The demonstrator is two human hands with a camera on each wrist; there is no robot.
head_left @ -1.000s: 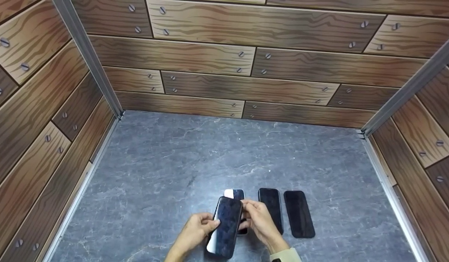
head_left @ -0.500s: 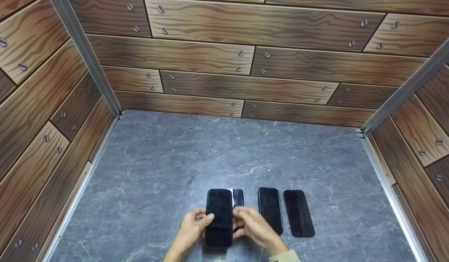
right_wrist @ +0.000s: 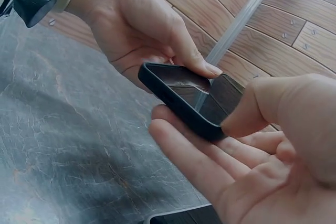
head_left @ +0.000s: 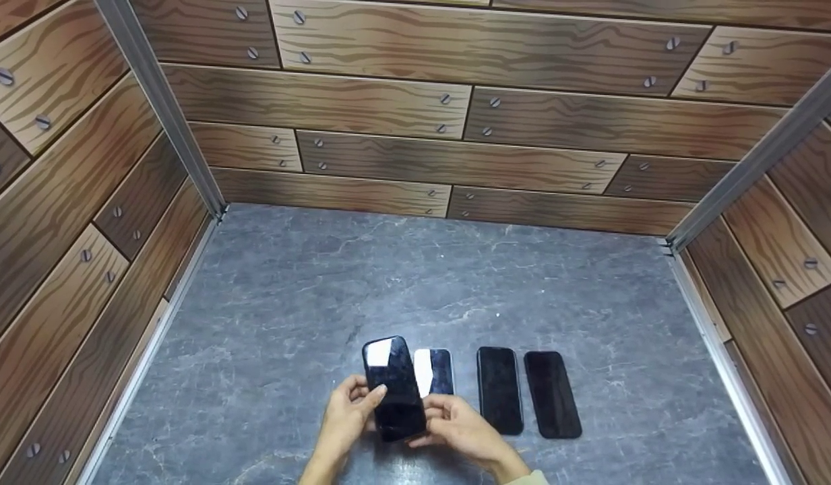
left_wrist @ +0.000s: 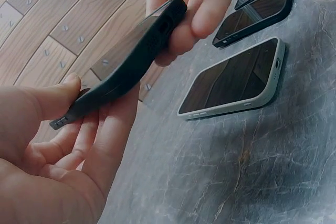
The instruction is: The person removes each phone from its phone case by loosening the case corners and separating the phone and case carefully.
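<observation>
A smartphone in a dark case (head_left: 398,401) is held above the grey marbled surface, its glossy screen tilted. My left hand (head_left: 344,411) grips its left side, the thumb on the screen edge in the left wrist view and the fingers beneath. At the opposite lower corner my right hand (head_left: 459,428) pinches it, with the thumb on the edge and the fingers under it in the right wrist view. Just right of the held phone lies a phone with a white frame (left_wrist: 233,80), its lower end hidden by my right hand in the head view.
Two black phones lie farther right: a thicker one (head_left: 500,391) and a slimmer one (head_left: 553,394), both screen up. Wood-patterned walls (head_left: 361,155) with metal corner rails (head_left: 759,155) enclose the marbled surface (head_left: 361,269) at the back and sides.
The held phone has moved left, uncovering more of the white-framed phone, and its top now leans left rather than right. Both hands shifted left with it and still grip it.
</observation>
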